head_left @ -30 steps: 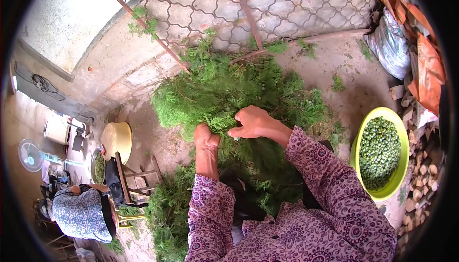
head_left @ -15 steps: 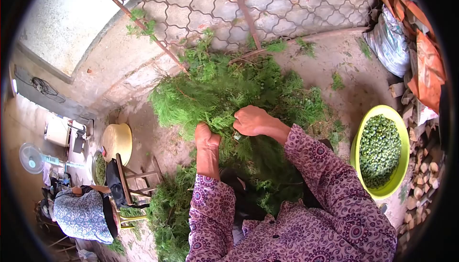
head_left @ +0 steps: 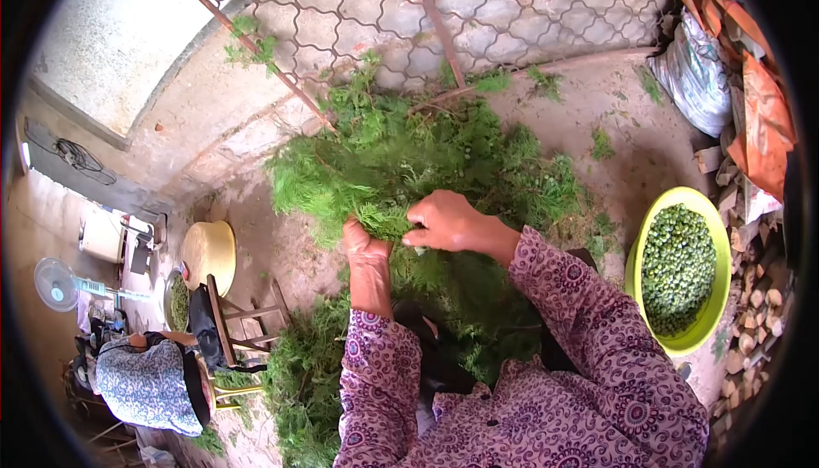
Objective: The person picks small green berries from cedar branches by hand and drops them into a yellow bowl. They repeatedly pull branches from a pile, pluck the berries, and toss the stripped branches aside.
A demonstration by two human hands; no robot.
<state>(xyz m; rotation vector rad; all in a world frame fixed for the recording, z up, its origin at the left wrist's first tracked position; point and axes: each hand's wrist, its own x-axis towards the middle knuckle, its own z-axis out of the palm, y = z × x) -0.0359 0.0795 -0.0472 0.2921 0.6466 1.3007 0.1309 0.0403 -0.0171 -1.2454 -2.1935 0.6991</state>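
Note:
My left hand [head_left: 365,244] is closed around a leafy green branch [head_left: 328,186], which fans out up and to the left of it. Close by on the right, my right hand [head_left: 445,220] has its fingers curled at the branch's edge, thumb and forefinger pointing toward my left hand; anything between those fingertips is too small to make out. Beyond both hands lies a pile of green branches [head_left: 478,148] on the floor. At the right stands a yellow-green basin [head_left: 635,273] holding many small green berries [head_left: 678,267].
Firewood [head_left: 751,323] is stacked at the right edge, below an orange sheet [head_left: 759,127] and a white sack [head_left: 695,75]. A metal lattice [head_left: 367,7] borders the far side. Another person [head_left: 149,383] sits lower left near a wooden chair [head_left: 223,323] and a fan [head_left: 56,283].
My right hand has shifted slightly left, nearer my left hand, and its thumb and forefinger now show. My left hand has moved slightly, and the held foliage has shifted.

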